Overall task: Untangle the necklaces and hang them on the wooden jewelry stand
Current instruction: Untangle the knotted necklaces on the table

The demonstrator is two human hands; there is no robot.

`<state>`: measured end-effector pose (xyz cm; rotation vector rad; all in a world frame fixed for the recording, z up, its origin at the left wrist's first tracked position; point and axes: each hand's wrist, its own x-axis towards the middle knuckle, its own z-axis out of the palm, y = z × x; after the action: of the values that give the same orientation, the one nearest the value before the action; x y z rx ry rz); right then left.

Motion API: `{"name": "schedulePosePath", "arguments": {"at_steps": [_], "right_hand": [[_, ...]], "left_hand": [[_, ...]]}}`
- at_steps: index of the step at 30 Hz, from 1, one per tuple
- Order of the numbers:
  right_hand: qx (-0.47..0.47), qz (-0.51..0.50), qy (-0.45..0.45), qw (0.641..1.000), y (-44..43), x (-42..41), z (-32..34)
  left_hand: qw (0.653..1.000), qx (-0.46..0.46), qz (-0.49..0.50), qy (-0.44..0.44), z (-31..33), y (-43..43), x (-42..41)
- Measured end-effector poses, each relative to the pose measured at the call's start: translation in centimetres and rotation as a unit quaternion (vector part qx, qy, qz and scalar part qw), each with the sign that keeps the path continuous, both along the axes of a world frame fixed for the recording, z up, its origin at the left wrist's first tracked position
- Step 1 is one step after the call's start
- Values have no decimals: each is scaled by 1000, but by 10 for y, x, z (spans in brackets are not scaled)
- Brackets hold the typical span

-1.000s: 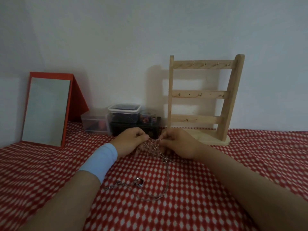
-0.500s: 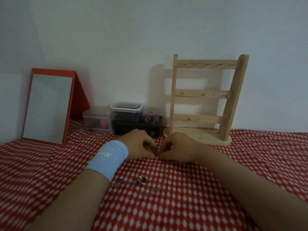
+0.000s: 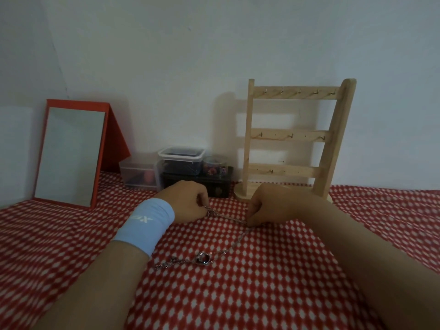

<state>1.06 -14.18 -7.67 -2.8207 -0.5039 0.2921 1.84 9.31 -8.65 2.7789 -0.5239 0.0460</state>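
Note:
Thin silver necklaces (image 3: 228, 216) stretch taut between my two hands, low over the red checked cloth. My left hand (image 3: 188, 202), with a light blue wristband, pinches a knotted bunch of chain at its fingertips. My right hand (image 3: 269, 207) pinches the other end. A loose length of chain trails down toward me to a ring pendant (image 3: 203, 258) lying on the cloth. The wooden jewelry stand (image 3: 295, 139) rises just behind my right hand, its three rails of hooks bare.
A red-framed mirror (image 3: 71, 153) leans at the back left. Clear plastic boxes (image 3: 181, 160), a small round jar (image 3: 214, 165) and a dark case (image 3: 197, 184) sit against the wall left of the stand. The red checked cloth (image 3: 262, 282) covers the surface.
My hands have pulled apart, right hand moving rightward, drawing the chain out straight between them. The trailing chain and pendant have shifted slightly on the cloth.

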Motion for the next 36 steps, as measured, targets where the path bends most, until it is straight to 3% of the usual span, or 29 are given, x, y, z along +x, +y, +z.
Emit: {"name": "schedulePosePath", "arguments": {"at_steps": [3,5,7,10,21,28,36], "right_hand": [[17,9,6,1000,-4,3,-2],[19,11,9,1000,-3,4,-3],[20,14,10,1000,-2,4,-3],[18,25,11,999,-2,2,-1],[173,-16,30,984,-13,5,3],[130,-29,-151,980,-2,7,-9],[21,-56,-99,993,5,4,-12]], "left_hand": [[997,69,16,18,3,-4,-4],[991,125,3,-46,4,-11,-5],[993,83,-44,-69,2,-21,-5],[995,7,-102,-11,-8,-35,-9],[994,-81,-65,-13,-18,-27,-4],[990,-118,-72,15,-22,-26,-2],[992,-79,-83,59,-16,-24,-6]]}}
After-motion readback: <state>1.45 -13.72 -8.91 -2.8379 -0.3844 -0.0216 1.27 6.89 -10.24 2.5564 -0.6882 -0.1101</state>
